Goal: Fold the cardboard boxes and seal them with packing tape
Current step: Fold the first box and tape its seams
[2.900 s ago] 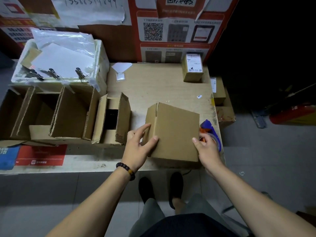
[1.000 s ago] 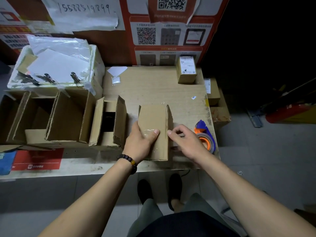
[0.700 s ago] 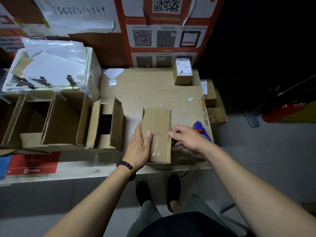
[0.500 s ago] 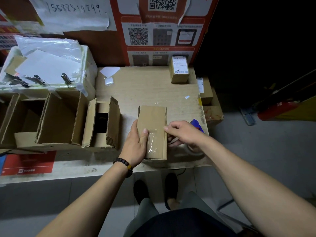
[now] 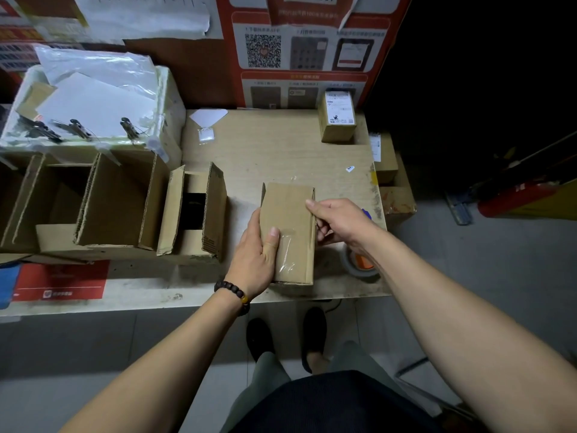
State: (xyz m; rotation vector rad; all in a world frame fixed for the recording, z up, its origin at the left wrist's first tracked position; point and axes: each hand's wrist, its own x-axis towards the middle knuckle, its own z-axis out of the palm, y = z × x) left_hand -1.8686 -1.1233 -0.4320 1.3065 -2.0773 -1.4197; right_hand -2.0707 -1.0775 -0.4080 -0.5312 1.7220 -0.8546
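Note:
A small brown cardboard box (image 5: 293,210) stands near the front edge of the wooden table (image 5: 281,151), narrow face up. A strip of clear tape (image 5: 285,251) runs over the near part of that face. My left hand (image 5: 253,257) grips the box's left side, thumb on top beside the tape. My right hand (image 5: 337,220) is at the box's right side, index fingertip on the top right edge and the other fingers curled against the side. The tape dispenser (image 5: 362,264), with an orange core and a blue handle, lies on the table under my right wrist.
Several open cardboard boxes (image 5: 193,210) stand in a row on the left. Behind them is a white foam box (image 5: 93,104) with papers and clips. A small labelled box (image 5: 338,120) sits at the table's back right. More boxes (image 5: 396,201) are stacked past the right edge.
The box was turned from its broad face to its narrow taped face. My right hand left the tape dispenser and came to the box's right side. My left hand stayed on the box.

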